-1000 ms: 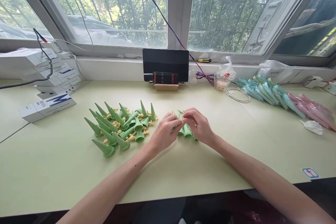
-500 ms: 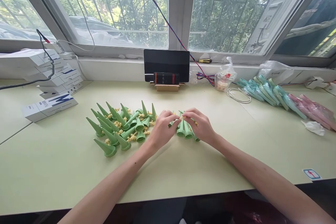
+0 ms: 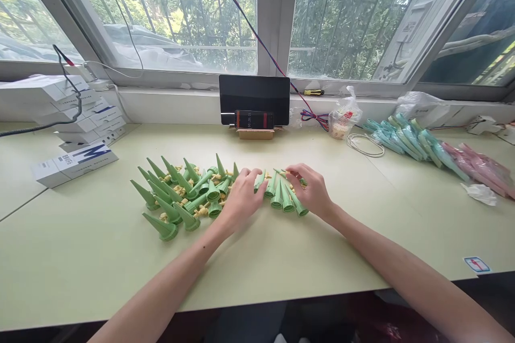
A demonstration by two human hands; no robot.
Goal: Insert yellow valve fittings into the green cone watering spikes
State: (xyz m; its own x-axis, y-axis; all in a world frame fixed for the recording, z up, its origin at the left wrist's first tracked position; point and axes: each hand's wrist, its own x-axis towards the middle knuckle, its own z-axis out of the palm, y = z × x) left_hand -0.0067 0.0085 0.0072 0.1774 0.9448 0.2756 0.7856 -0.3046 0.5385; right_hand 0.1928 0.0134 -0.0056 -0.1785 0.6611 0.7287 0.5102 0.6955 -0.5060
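A heap of green cone-shaped plastic spikes (image 3: 181,193) with small yellow fittings lies on the pale green table (image 3: 100,257). A smaller row of the same green spikes (image 3: 284,195) lies between my hands. My left hand (image 3: 241,198) rests at the right edge of the big heap, fingers curled over a spike there. My right hand (image 3: 311,190) sits on the right end of the small row, fingertips pinched on a green spike at its far side.
A dark tablet (image 3: 254,99) with a phone (image 3: 254,119) in front leans on the window ledge. White boxes (image 3: 72,163) are stacked at the left. Teal and pink packets (image 3: 426,144), a white cable coil (image 3: 364,146) and a plastic bag (image 3: 344,115) lie at the right.
My hands have parted and dropped to the table: the left slid left toward the big heap, the right settled on the small row, which now shows more spikes.
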